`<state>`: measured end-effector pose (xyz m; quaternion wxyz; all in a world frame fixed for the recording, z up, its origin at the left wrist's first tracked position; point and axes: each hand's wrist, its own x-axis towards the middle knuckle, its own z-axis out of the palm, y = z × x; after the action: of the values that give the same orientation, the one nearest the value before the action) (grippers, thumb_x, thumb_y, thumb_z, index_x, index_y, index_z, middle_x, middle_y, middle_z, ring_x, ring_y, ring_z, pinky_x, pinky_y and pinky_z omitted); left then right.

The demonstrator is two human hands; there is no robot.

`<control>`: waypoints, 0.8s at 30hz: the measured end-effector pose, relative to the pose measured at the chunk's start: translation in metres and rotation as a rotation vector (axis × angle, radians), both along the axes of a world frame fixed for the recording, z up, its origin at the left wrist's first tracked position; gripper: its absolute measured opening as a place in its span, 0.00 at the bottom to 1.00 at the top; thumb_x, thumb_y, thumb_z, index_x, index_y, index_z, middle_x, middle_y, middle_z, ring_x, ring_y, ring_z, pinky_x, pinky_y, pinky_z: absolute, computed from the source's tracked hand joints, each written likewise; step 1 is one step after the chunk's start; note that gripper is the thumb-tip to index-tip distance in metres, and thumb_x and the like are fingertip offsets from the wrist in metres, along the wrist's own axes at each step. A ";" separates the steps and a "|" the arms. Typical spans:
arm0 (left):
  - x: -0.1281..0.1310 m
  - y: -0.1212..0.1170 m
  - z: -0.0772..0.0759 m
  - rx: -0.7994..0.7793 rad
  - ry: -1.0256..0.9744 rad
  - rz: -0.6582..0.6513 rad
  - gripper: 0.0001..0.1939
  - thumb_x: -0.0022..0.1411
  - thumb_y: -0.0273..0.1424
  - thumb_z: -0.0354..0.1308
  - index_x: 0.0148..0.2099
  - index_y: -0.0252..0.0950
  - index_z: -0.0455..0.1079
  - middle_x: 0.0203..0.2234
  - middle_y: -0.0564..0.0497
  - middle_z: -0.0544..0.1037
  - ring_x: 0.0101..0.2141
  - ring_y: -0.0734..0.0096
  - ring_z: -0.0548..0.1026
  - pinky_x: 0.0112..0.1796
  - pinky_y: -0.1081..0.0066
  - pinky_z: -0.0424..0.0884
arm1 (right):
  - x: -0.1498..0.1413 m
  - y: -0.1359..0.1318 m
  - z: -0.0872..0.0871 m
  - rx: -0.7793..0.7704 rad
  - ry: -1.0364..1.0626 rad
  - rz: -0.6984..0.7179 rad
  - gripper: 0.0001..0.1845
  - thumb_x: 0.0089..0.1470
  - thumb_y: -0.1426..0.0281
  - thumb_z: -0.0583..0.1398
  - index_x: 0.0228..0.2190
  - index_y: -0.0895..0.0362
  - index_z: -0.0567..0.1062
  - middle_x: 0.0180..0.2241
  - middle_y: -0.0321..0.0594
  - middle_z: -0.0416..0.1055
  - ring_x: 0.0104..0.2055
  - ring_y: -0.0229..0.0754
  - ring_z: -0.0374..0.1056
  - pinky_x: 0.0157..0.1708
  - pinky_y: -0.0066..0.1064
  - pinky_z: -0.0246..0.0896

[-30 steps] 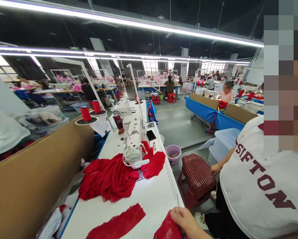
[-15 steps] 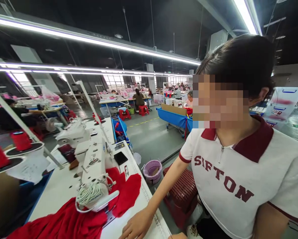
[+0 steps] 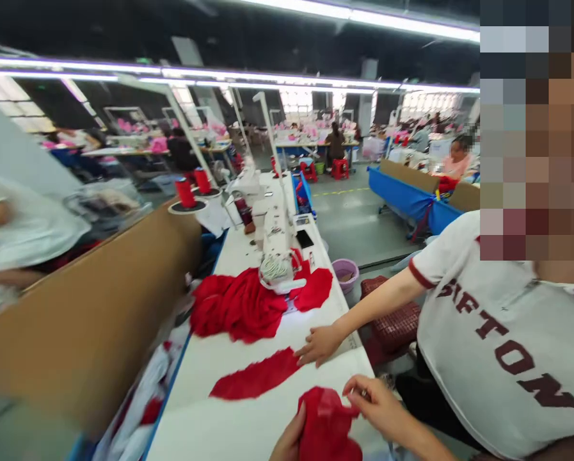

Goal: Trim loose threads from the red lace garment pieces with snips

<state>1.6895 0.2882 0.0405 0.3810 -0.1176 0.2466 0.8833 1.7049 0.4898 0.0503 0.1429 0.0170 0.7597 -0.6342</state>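
A piece of red fabric (image 3: 327, 426) is held up low in the view, over the near part of the white table. My left hand (image 3: 290, 436) grips its left edge, thumb in front. At its right edge my right hand (image 3: 375, 403) is closed, with the fingertips pinching the cloth. Beyond, a long red fabric strip (image 3: 255, 378) lies flat on the table (image 3: 191, 403). A co-worker's hand (image 3: 320, 344) reaches from the right and rests at the strip's right end. Farther off, a heap of red fabric (image 3: 241, 304) lies beside the sewing machine (image 3: 277, 256).
To the left stands a tall cardboard panel (image 3: 99, 314), with white and red cloth below it. A co-worker in a white shirt (image 3: 498, 333) leans in from the right. A brown stool (image 3: 390, 314) and a purple bucket (image 3: 345, 274) stand right of the table.
The view has swung left and down. My two hands and the held red fabric have come into sight, and so has the flat strip. The co-worker's hand now lies at that strip.
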 end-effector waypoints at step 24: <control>0.026 -0.002 0.020 0.185 -0.237 0.508 0.21 0.71 0.37 0.43 0.52 0.32 0.73 0.44 0.45 0.81 0.50 0.68 0.75 0.60 0.62 0.58 | -0.012 -0.036 -0.010 -0.670 -0.987 -0.012 0.23 0.41 0.55 0.72 0.22 0.59 0.71 0.17 0.28 0.60 0.15 0.24 0.44 0.12 0.15 0.38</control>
<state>1.7157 0.2866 0.0606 0.1830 -0.2427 0.0816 0.9492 1.6928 0.4536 0.0408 0.4732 0.2679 0.3621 -0.7571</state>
